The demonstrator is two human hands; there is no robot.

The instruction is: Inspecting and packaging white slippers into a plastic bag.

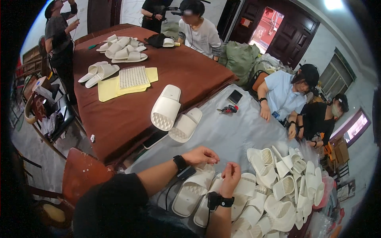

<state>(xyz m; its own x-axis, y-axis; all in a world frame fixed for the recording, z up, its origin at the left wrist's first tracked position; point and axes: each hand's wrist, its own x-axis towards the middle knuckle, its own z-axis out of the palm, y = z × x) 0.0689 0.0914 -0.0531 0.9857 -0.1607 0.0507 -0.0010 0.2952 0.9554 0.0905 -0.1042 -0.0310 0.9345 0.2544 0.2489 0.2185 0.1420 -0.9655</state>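
Note:
My left hand (203, 155) and my right hand (231, 175) are raised close together, a small gap between them. Both have thumb and fingers pinched, but whatever is between the fingertips is too small to make out. Just below them, a white slipper (186, 201) with a quilted strap lies on the grey cloth (214, 126). More white slippers (278, 206) are heaped around and to the right of my right wrist. Ahead of my left hand, one white slipper (166, 109) rests on the brown-covered table edge, and another (185, 126) lies beside it.
Yellow sheets (107, 92) and a sheet of small round stickers (135, 77) lie on the brown tablecloth (186, 65), near more slippers (123, 49). A phone (235, 96) and keys (228, 109) sit ahead. Co-workers are at the right and far side. A chair (85, 174) stands left.

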